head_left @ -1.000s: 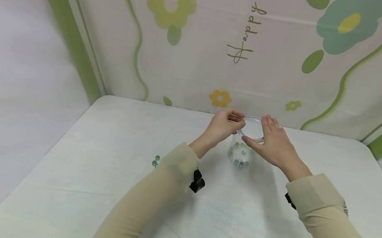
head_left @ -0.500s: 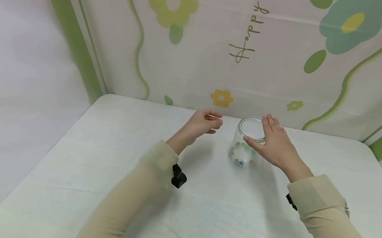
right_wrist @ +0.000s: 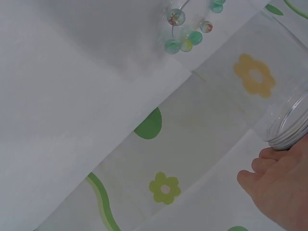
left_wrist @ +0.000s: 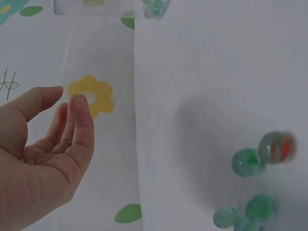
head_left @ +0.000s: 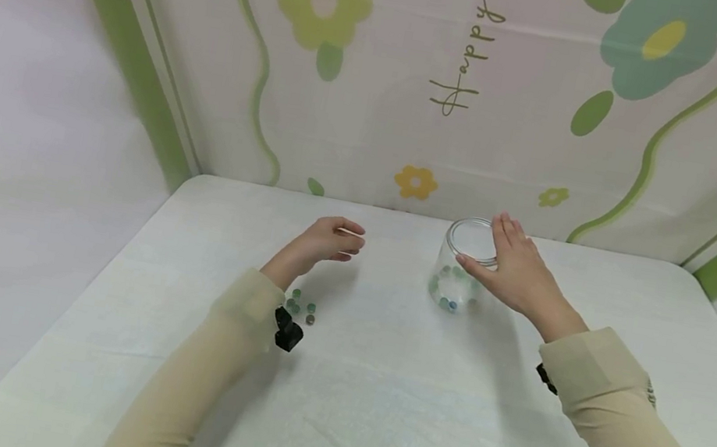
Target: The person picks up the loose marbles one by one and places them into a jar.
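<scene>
Currently, my left hand point(head_left: 330, 241) hangs over the white cloth point(head_left: 369, 415), fingers softly bent, a narrow gap between thumb and fingertips, nothing held there that I can see. My right hand point(head_left: 513, 269) lies with thumb and fingers spread at the rim of the clear jar point(head_left: 440, 269), touching it; how firmly, I cannot tell.

Step, as I judge it: picking up loose glass. Best to draw the left hand back toward me, lower it from above, and pinch 1 marble across its middle between thumb and index pad. Smooth round glass probably skids if pressed off-centre, so 1 at the edge of the group is the safer choice. Right hand best kept light on the rim, enough to prevent a tip, with the mouth uncovered.

Position: the loose marbles point(head_left: 312, 308) lie on my side of the left hand, near the cuff point(head_left: 250, 296), not under the fingertips. I count at least 5; 1 streaked marble point(left_wrist: 276, 147) shows red-orange. The jar stands upright to the right of the left hand, well apart. The inner marbles point(head_left: 444, 303) ring its base, 1 looking blue; total unclear.
</scene>
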{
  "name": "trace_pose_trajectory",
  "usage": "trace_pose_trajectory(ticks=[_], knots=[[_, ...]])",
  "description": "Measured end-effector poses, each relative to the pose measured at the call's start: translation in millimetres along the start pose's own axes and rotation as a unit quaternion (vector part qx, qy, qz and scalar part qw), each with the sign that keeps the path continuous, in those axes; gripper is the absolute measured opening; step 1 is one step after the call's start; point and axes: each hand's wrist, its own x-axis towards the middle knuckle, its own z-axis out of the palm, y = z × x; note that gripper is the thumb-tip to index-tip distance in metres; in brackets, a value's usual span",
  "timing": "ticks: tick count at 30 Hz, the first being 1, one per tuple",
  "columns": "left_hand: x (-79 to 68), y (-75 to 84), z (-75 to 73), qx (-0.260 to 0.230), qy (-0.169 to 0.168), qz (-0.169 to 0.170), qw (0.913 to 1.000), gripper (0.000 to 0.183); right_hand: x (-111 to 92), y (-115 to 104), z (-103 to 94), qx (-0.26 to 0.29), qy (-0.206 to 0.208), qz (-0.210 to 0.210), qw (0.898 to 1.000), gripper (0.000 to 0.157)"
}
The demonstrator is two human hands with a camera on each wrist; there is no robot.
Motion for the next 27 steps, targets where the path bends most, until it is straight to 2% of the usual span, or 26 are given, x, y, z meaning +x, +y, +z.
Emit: trace_pose_trajectory(ticks=[16, 27], knots=[[-15.7, -53.2, -45.2, 0.065, -0.005, -0.047, 0.9968, 0.044, 0, -3, -0.1, -0.001, -0.003, 0.004, 1.0, 0.101], [-21.6, -77.1, -58.5, 0.107, 0.004, -0.056, 0.9926, 0.041, -1, -1, 0.6, 0.006, -0.004, 0.009, 1.0, 0.101]])
